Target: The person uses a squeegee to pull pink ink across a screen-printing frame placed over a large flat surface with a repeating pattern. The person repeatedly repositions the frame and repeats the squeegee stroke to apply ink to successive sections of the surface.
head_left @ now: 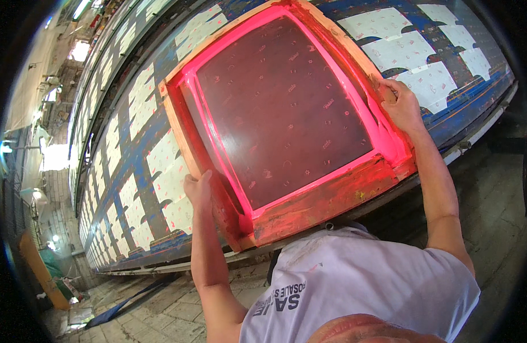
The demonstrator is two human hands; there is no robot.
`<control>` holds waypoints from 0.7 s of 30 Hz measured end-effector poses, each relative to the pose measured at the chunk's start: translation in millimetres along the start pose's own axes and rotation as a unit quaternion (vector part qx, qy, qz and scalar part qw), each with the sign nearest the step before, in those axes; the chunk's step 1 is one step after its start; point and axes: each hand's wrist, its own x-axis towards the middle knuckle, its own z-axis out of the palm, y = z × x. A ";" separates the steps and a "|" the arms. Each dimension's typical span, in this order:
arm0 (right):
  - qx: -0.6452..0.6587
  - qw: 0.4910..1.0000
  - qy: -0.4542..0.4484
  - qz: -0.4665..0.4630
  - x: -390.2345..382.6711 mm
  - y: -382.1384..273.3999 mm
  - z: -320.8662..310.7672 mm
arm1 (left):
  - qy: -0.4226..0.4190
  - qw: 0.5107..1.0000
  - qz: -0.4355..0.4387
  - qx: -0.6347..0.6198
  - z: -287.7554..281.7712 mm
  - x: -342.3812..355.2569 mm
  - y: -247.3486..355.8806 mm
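Partly, the frame (326, 197) — between left grip (199, 188) and right grip (403, 106) — hides white sheets (167, 157).

Left hand (199, 187) and right hand (403, 103) well apart, each in a curled grip, forearms (438, 186) bare

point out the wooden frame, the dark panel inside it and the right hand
Wooden frame (326, 200): head view, on the red-stained bar nearest the person.
Dark panel (285, 110): head view, on the middle of its surface.
Right hand (403, 105): head view, on the back of the hand.
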 end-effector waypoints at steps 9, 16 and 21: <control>-0.220 0.964 -0.061 -0.139 -41.7 -46.6 -12.1 | -0.009 0.998 -0.006 0.069 6.6 -4.8 12.4; -0.075 0.885 -0.330 -0.320 -152.9 -156.3 -7.0 | -0.004 0.998 -0.022 0.062 7.9 -8.7 9.8; -0.131 0.889 -0.270 -0.345 -161.3 -185.0 9.9 | 0.014 0.999 0.045 0.006 12.9 0.0 -6.9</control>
